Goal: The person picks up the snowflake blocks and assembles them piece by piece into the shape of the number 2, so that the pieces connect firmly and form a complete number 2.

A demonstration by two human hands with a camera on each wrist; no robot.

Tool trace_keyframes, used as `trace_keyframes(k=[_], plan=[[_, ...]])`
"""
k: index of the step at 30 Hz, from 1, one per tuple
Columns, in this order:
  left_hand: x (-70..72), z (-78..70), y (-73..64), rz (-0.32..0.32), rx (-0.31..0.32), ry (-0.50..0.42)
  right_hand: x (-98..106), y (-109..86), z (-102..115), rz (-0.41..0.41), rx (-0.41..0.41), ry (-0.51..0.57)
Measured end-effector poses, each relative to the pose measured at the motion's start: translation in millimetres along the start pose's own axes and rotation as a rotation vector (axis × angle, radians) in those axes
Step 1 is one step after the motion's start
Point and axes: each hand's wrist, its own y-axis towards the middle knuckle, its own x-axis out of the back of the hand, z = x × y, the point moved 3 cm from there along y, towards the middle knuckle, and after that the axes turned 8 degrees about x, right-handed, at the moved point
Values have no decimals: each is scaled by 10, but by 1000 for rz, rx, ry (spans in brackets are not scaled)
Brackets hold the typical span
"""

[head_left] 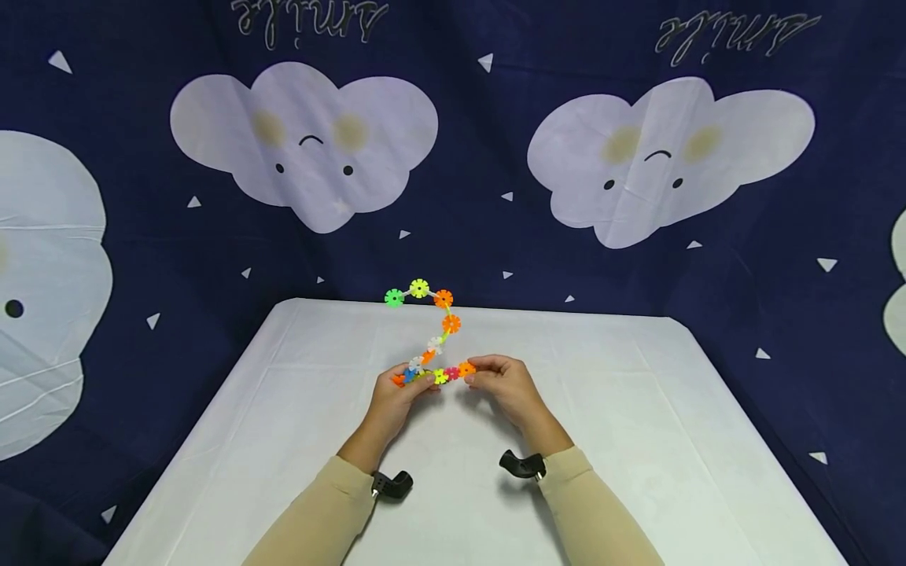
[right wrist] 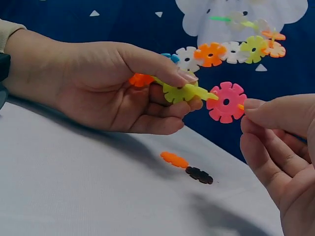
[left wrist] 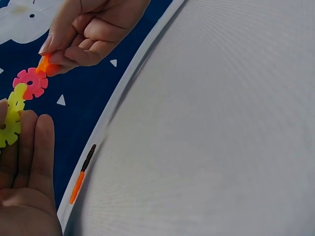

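Note:
A long chain of colourful plastic snowflake discs [head_left: 451,323] bends up and back over the table, its far end a green disc [head_left: 394,298]. My left hand [head_left: 396,395] pinches the chain at a yellow disc [right wrist: 178,94] between thumb and fingers. Beyond that yellow disc a pink disc [right wrist: 224,91] is slotted on, seen face-on in the right wrist view. At the near end, my right hand [head_left: 508,387] pinches an orange disc [head_left: 465,369] that meets the pink one. Fingertips cover part of this orange disc in both wrist views.
Below the hands, an orange disc [right wrist: 174,160] and a black disc [right wrist: 199,175] lie touching on the white tabletop [head_left: 637,440]. A dark blue cloth [head_left: 467,251] with white clouds hangs behind the table's far edge. A black wrist camera [head_left: 522,464] juts inward from the right cuff.

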Motion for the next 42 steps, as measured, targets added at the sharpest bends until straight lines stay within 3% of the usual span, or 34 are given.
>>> trace_keyframes(k=[6,13,22,33,42], plan=[[18,-1,-10,-11,-9,57,3,-16,1,-1,-34,-71],[12,-4,-18,-12,-9,89,-14,-31,-44,-28,-46,-72],[-20,-10,-17,-2,6,34,-57,-37,-63,-75,-35,33],[-30,1,-23,3,8,27,-82,-32,-39,-74,-34,68],[-32,3,2,18,0,-37,-106,-34,6,-63,38,100]])
